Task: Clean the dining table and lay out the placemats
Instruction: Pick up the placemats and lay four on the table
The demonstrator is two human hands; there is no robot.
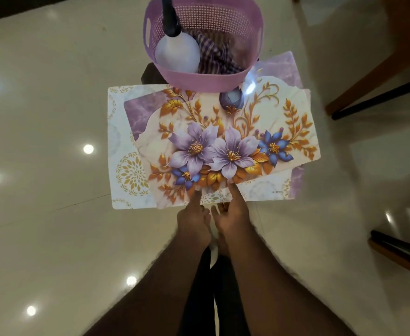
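Cream floor tiles gleam at the left. Over them juts a white-and-gold mat, lowest of a fanned stack. A purple marbled mat lies on it, and a floral placemat sits skewed on top. The stack's support is mostly hidden. The left hand reaches one of its fingers to the floral placemat's near edge with the rest curled. Whether it pinches the edge I cannot tell. A lilac basket holding a spray bottle and a checked cloth stands on the stack's far end, probably for carrying everything together. The right hand touches the same edge with one straight finger, the others loose and holding nothing. Both hands seem set to draw that placemat free. Wooden furniture stands at the right.
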